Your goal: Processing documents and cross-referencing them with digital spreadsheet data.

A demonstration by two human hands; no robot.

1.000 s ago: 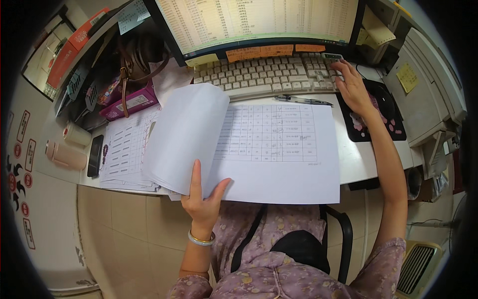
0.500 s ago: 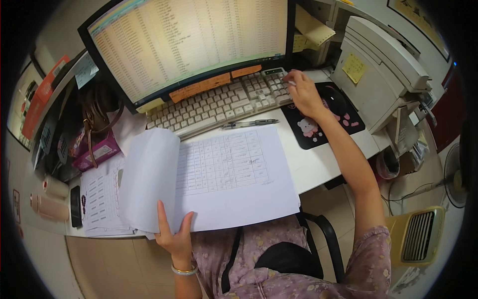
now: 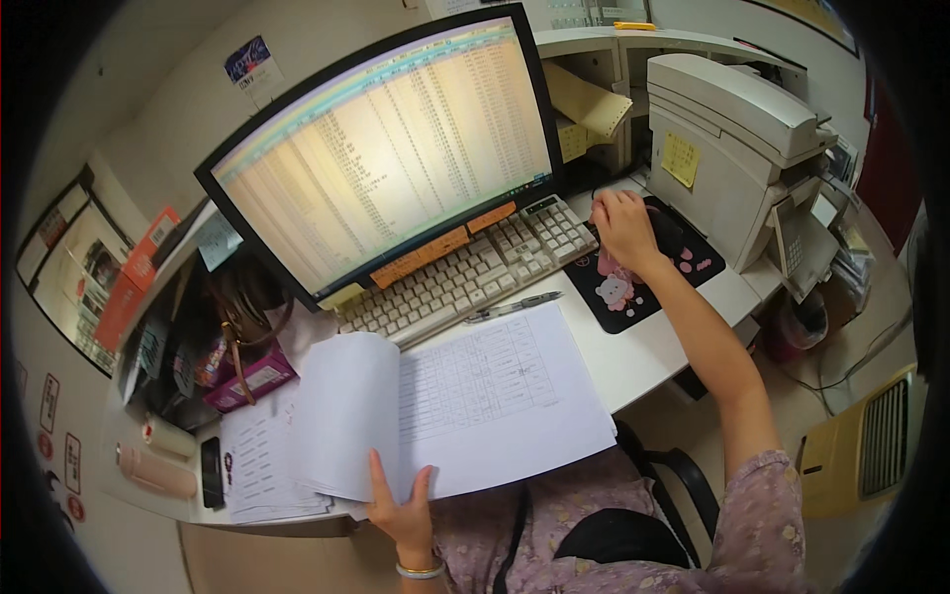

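A stack of printed sheets (image 3: pixel 495 441) with a table on top lies across the desk's front edge. Its upper page (image 3: pixel 346 406) is curled back to the left. At the near edge, my left hand (image 3: pixel 401 515) holds the stack, index finger on the curled page and thumb spread to the right. My right hand (image 3: pixel 625 230) is closed, fingers curled, beside the right end of the beige keyboard (image 3: pixel 475 277) and above the black mouse pad (image 3: pixel 618 312). Whether anything is in those fingers is hidden. A pen (image 3: pixel 515 307) lies between the keyboard and the sheets.
A large monitor (image 3: pixel 386 148) showing rows of data stands behind the keyboard. To the right is a bulky printer (image 3: pixel 727 139) with a yellow note. At left are a purple tissue box (image 3: pixel 247 386), a black phone (image 3: pixel 211 473), a pink bottle (image 3: pixel 156 470) and more papers (image 3: pixel 259 460).
My right hand has moved off the keyboard's number keys to the right, toward the mouse pad. My left hand keeps its hold on the sheets. The view has shifted, showing more of the monitor.
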